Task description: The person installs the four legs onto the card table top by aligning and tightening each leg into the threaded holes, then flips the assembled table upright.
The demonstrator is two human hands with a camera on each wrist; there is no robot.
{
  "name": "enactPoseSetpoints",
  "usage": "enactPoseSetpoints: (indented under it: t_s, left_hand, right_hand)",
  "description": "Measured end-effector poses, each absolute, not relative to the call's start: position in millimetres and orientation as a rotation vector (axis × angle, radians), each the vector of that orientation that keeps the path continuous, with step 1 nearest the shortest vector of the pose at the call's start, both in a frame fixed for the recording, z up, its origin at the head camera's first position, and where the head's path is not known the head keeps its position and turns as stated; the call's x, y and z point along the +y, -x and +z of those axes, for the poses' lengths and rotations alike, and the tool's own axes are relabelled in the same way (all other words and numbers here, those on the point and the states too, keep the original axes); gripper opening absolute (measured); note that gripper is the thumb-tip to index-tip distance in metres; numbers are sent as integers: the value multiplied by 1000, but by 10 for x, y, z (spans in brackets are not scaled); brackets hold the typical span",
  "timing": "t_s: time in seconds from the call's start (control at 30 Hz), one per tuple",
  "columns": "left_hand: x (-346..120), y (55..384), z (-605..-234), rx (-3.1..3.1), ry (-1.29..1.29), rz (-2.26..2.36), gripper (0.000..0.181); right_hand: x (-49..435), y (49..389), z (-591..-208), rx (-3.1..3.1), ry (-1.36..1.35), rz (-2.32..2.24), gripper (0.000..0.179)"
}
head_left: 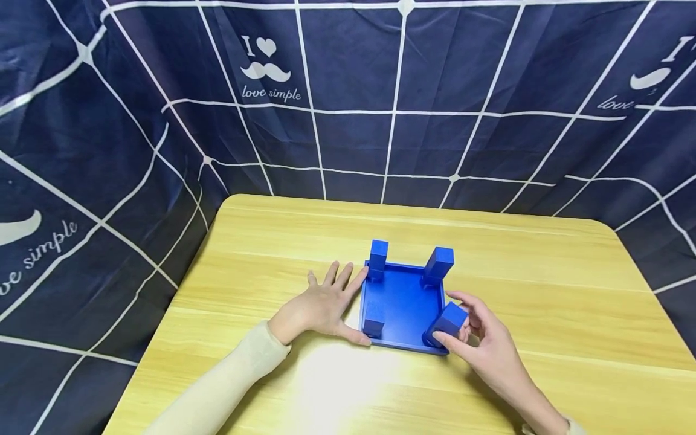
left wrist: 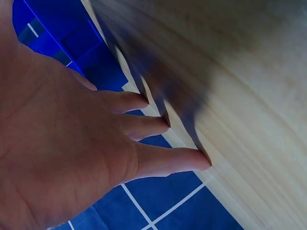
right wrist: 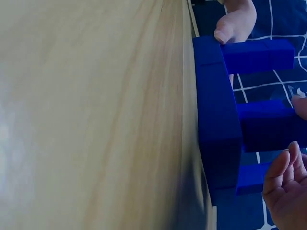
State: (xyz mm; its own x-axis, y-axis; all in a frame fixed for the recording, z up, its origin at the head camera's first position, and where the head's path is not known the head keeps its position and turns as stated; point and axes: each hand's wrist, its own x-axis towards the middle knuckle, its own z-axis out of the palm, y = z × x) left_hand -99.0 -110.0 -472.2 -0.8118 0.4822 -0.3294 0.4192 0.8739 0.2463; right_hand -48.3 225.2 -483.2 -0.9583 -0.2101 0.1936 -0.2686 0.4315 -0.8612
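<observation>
A square blue tray-like base (head_left: 405, 305) lies on the table with raised rims and a blue square post standing at each corner. My left hand (head_left: 323, 304) is spread along the base's left side, its thumb at the near left corner and its index finger near the far left post (head_left: 377, 258). In the left wrist view the straight fingertips (left wrist: 199, 160) touch the wood. My right hand (head_left: 492, 347) holds the near right post (head_left: 452, 317) between thumb and fingers; this post leans a little outward. In the right wrist view the post (right wrist: 273, 129) runs between thumb and fingers.
The other two posts stand at the far right (head_left: 439, 263) and near left (head_left: 374, 321) corners. A light wooden table (head_left: 272, 241) bears everything. Dark blue cloth (head_left: 353, 139) with white lines hangs behind the table and along its left side.
</observation>
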Motion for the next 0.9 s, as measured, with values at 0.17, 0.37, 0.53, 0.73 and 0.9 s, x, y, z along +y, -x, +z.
enactPoseSetpoints:
  t_s: [0.17, 0.37, 0.53, 0.73, 0.9]
  left_hand:
    - [-1093, 993, -4726, 2661, -667, 219, 143]
    - [-1091, 996, -4749, 2669, -674, 209, 144]
    - [-1089, 995, -4744, 2668, -666, 210, 144]
    - [-1088, 998, -4733, 2662, -666, 221, 144]
    - [-1090, 1003, -4728, 2661, -668, 222, 144]
  right_hand:
    - [2246, 466, -4819, -2692, -390, 1553, 53]
    - [2259, 439, -4839, -2669, -365, 1548, 36]
    - [2276, 448, -4863, -2621, -398, 1573, 37]
    - [2282, 469, -4854, -2589, -454, 1594, 37]
    - [2289, 487, -4829, -2585, -482, 1577, 36]
